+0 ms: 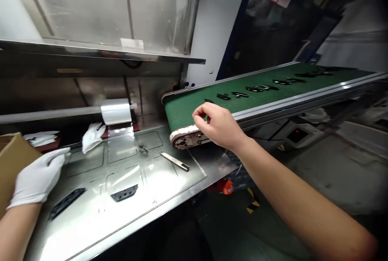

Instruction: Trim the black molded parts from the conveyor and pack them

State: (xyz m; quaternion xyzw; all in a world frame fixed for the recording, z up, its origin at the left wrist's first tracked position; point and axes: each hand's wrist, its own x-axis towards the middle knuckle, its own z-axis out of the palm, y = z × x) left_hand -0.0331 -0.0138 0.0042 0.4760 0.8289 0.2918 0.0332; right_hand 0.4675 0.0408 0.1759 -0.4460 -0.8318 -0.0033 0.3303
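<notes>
My left hand [41,178], in a white glove, is stretched out above the left side of the metal table, its fingers straight and nothing visible in them. A dark slotted plate [66,203] lies just right of its wrist. Farther right lies a second dark plate [125,193] with holes. My right hand [216,125] is bare and hangs over the near end of the green conveyor belt [184,109]. Its fingers curl in to the thumb, and I see nothing between them. A small black part [209,100] rests on the belt just beyond the knuckles.
More black parts [260,88] line the belt. On the table [169,188] lie a utility knife [175,161] and a crumpled white glove [93,136]. A roll of clear film [116,111] sits on a rod behind. A cardboard box [15,164] stands at the left edge.
</notes>
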